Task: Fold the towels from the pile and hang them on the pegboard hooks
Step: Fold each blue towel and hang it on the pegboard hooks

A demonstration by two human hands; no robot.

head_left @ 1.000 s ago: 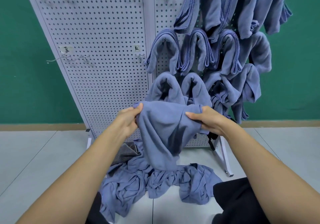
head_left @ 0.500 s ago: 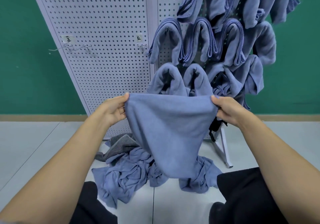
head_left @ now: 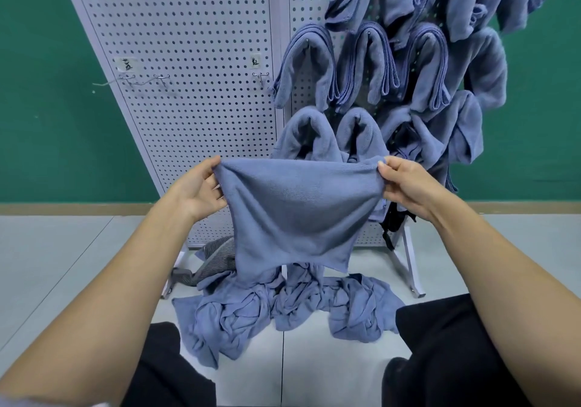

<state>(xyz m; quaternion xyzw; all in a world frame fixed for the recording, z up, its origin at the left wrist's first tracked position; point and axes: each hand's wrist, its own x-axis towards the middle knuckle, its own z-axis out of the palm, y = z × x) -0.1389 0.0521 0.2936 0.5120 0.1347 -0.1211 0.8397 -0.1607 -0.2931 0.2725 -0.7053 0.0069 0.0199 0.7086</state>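
Left hand and right hand each pinch a top corner of the blue terry towel. It hangs before the white perforated metal pegboard. Below the pegboard, crumpled blue towels lie on the grey tiled floor.

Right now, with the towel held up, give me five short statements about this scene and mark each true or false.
1. Both hands hold the blue towel by its top edge, left hand at one corner and right hand at the other. True.
2. The held towel is already draped over a hook. False: it hangs between the hands, in front of the pegboard.
3. A pile of crumpled towels lies on the floor below. True.
4. Every pegboard hook carries a towel. False: the labelled hooks on the left panel are bare.
5. The hung towels are red. False: they are blue.
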